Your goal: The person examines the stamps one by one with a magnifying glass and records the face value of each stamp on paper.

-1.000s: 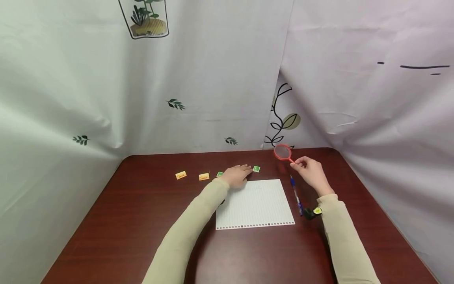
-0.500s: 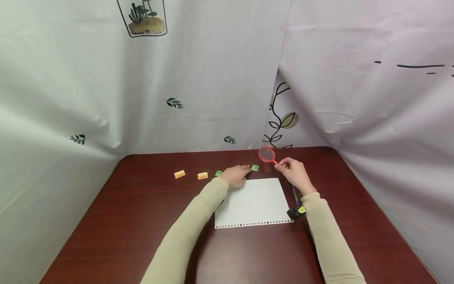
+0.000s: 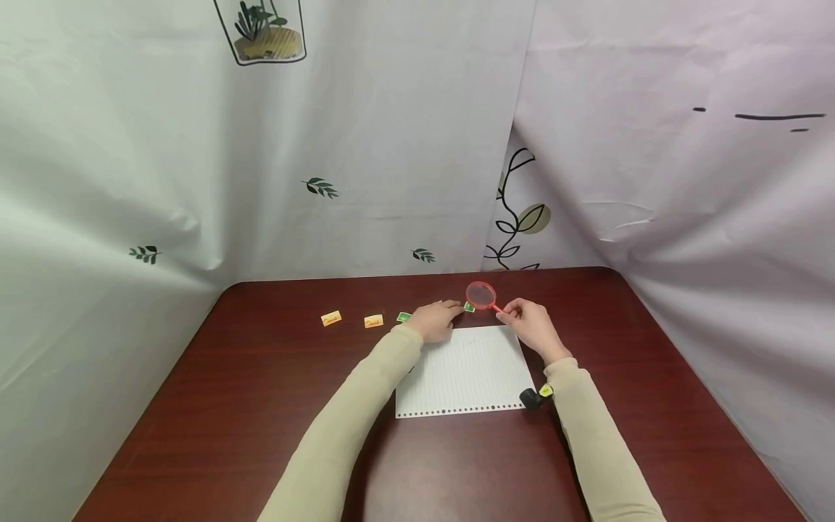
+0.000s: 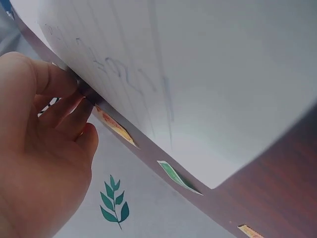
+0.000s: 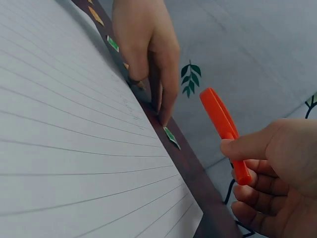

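Observation:
My right hand [image 3: 535, 328] pinches the handle of a red magnifying glass [image 3: 481, 294] between thumb and fingers. In the head view its lens overlaps a small green stamp [image 3: 469, 307]; the right wrist view shows it edge-on, held up above the table. My left hand [image 3: 433, 322] lies at the far edge of a lined paper sheet [image 3: 466, 373], fingers extended. Its fingertips [image 5: 165, 119] are right at the green stamp's edge. Left of that hand lies another green stamp [image 3: 404, 317], partly covered by it. An orange stamp [image 4: 116, 126] shows beside the left fingers in the left wrist view.
Two more orange stamps, one at the left [image 3: 330, 318] and one nearer the hand [image 3: 374, 320], lie in the same row. Faint handwriting [image 4: 119, 69] marks the sheet's far end. A printed white curtain [image 3: 391, 145] hangs behind the dark red table [image 3: 261, 406].
My right hand has carried the magnifying glass left and then slightly nearer, bringing it over the rightmost green stamp. The right arm now hides the blue pen. My left hand has stayed put.

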The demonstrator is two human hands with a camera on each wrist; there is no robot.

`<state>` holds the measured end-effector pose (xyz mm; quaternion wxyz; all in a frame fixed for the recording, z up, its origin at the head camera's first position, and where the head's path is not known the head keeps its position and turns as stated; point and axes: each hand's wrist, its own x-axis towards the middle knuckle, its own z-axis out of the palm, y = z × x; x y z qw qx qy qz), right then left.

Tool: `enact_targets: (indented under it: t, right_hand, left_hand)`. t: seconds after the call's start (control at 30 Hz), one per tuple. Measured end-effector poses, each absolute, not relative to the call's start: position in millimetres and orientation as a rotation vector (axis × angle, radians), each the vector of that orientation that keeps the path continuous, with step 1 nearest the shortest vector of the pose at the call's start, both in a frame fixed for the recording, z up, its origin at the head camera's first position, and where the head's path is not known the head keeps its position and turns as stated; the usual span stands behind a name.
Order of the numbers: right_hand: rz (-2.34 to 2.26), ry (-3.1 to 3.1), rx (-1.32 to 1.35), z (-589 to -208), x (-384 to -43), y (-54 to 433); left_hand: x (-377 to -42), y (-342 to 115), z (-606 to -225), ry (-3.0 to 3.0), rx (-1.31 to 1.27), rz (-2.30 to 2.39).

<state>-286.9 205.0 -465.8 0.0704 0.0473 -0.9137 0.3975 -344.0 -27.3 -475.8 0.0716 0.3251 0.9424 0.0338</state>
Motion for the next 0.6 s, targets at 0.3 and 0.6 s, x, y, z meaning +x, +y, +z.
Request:
enact_targets:
  t: [0.3, 0.6]
  right_hand:
    - [1.157, -2.793, 0.180, -470.3, -287.0, 203.8]
    - [1.169, -2.826, 0.203, -472.6, -286.8, 202.9]
  left_hand:
    - [-344.4, -25.1, -476.0, 2.833, 0.925, 0.090]
    - [-342.8, -26.4, -474.2, 2.826, 0.904, 0.121]
